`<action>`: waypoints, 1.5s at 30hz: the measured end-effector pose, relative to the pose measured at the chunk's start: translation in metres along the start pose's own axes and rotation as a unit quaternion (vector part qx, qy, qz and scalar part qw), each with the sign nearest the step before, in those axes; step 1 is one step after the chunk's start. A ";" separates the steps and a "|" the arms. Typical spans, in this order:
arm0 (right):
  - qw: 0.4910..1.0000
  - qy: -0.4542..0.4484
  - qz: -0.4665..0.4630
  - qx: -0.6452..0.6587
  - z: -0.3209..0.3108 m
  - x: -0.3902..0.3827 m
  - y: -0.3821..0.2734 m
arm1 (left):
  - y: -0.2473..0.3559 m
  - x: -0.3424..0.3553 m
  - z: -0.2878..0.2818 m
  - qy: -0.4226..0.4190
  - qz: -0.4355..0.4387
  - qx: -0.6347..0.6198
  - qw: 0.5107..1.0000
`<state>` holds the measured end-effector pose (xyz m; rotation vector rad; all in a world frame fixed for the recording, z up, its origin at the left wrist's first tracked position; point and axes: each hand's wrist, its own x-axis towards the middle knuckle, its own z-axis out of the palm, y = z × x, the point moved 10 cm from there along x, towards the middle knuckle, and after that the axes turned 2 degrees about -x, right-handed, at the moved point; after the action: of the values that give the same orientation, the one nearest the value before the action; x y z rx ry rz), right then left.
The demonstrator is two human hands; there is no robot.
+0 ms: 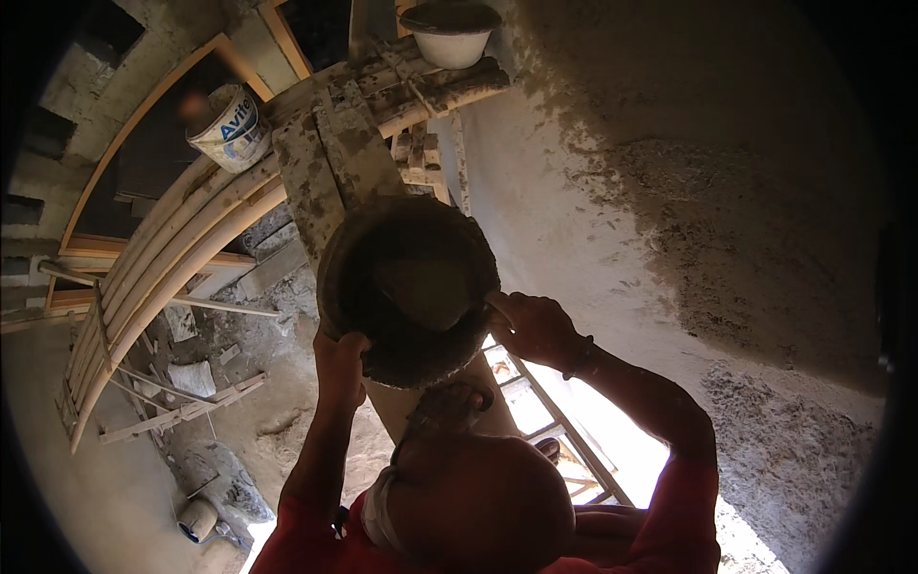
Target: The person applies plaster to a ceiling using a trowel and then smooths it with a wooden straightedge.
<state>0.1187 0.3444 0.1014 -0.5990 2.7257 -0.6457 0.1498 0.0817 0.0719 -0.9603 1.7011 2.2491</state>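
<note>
Between my hands is a round, dark mortar basin [335,277], its rim crusted with splashes. Inside lies a smooth, dark mass [430,282], likely wet mortar; shadow hides its detail. My left hand [341,368] grips the near left part of the rim, thumb over the edge. On the right side of the rim, my right hand [535,327] has its fingers closed round the edge. A dark band circles my right wrist. The basin sits over a mud-stained plank [320,182], and I cannot tell whether it rests on it.
Bundled wooden poles [191,244] curve across the left, bearing a white bucket [234,134]. A pale tub [454,43] stands at the far end. A partly plastered wall [612,239] rises right. Below are a ladder [574,435] and a rubble-strewn floor [287,411].
</note>
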 end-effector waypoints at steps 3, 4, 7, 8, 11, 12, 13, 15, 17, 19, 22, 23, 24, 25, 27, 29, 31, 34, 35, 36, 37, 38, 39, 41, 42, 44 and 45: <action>0.999 -0.014 0.001 0.034 -0.040 0.009 -0.003 | 0.002 0.002 -0.004 -0.005 0.012 -0.014 1.000; 0.999 -0.012 0.000 0.047 -0.056 0.011 -0.004 | 0.001 0.003 -0.005 -0.010 0.003 -0.008 1.000; 0.996 -0.010 0.003 0.094 -0.108 0.016 -0.009 | -0.006 0.009 -0.013 -0.011 0.000 0.005 1.000; 0.993 -0.023 -0.007 0.113 -0.123 0.021 -0.011 | -0.003 0.008 -0.013 -0.003 0.007 0.000 1.000; 0.983 -0.051 -0.025 0.174 -0.142 0.038 0.003 | 0.005 0.004 -0.016 0.017 0.014 -0.006 1.000; 0.980 -0.049 -0.031 0.188 -0.148 0.044 0.012 | 0.003 0.006 -0.019 0.016 0.010 0.001 1.000; 0.959 -0.090 0.058 0.262 -0.137 0.050 0.038 | 0.000 0.006 -0.025 0.017 0.007 0.007 1.000; 0.917 -0.075 0.189 0.344 -0.133 0.054 0.119 | 0.004 0.010 -0.018 0.001 0.004 0.004 1.000; 0.948 0.102 0.299 0.037 -0.197 0.040 0.232 | 0.008 0.009 -0.007 -0.012 -0.004 -0.005 1.000; 0.940 0.318 0.065 0.103 -0.295 -0.032 0.254 | 0.007 0.019 0.006 -0.060 0.005 -0.002 0.998; 0.941 0.327 0.046 0.078 -0.327 -0.044 0.238 | -0.003 0.008 -0.015 -0.013 0.009 0.007 1.000; 0.953 0.267 0.123 -0.069 -0.313 -0.030 0.183 | 0.002 0.006 -0.021 0.007 0.018 0.006 1.000; 0.956 0.220 0.174 -0.084 -0.287 -0.023 0.159 | 0.004 0.006 -0.021 0.005 0.025 0.007 1.000; 0.952 0.167 0.229 -0.111 -0.266 -0.025 0.131 | 0.004 0.007 -0.018 -0.004 0.024 0.007 1.000; 0.979 0.096 0.178 -0.004 -0.212 -0.021 0.087 | 0.003 0.007 -0.011 -0.025 0.029 0.016 0.999; 0.996 0.063 0.052 -0.036 -0.162 -0.017 0.039 | 0.007 0.007 0.002 -0.044 0.046 0.035 0.997; 0.972 0.029 -0.036 -0.232 -0.116 -0.003 -0.003 | 0.006 0.003 0.006 -0.043 0.027 0.019 0.999; 0.952 0.037 -0.022 -0.303 -0.059 0.021 -0.019 | 0.006 0.001 0.017 -0.055 0.045 0.008 0.997; 0.963 0.015 -0.041 -0.267 -0.035 0.030 -0.020 | 0.006 0.002 0.015 -0.045 0.062 0.029 0.997; 0.971 -0.013 -0.056 -0.232 -0.012 0.033 -0.019 | 0.007 0.002 0.017 -0.037 0.074 0.048 0.995; 0.981 -0.045 -0.054 -0.183 0.005 0.035 -0.017 | 0.011 -0.002 0.020 -0.017 0.068 0.046 0.996; 0.986 -0.082 -0.052 -0.132 0.024 0.036 -0.016 | 0.008 0.001 0.023 -0.029 0.064 0.050 0.996; 0.988 -0.121 -0.056 -0.075 0.043 0.034 -0.025 | 0.007 0.002 0.017 -0.033 0.060 0.057 0.996; 0.994 -0.101 -0.040 -0.020 0.042 0.023 -0.021 | 0.006 0.002 0.008 -0.023 0.052 0.078 0.995; 0.995 -0.087 -0.038 0.007 0.036 0.020 -0.017 | 0.011 0.000 0.006 -0.006 0.057 0.091 0.994; 0.998 -0.021 -0.055 0.031 0.021 0.008 -0.017 | 0.008 0.002 0.005 -0.010 0.041 0.045 0.998; 0.998 0.014 -0.056 0.038 0.013 0.003 -0.016 | 0.009 0.002 0.005 -0.016 0.035 0.047 0.998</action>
<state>0.1259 0.3251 0.0979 -0.7336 2.6948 -0.7875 0.1421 0.0825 0.0790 -0.8532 1.8341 2.1923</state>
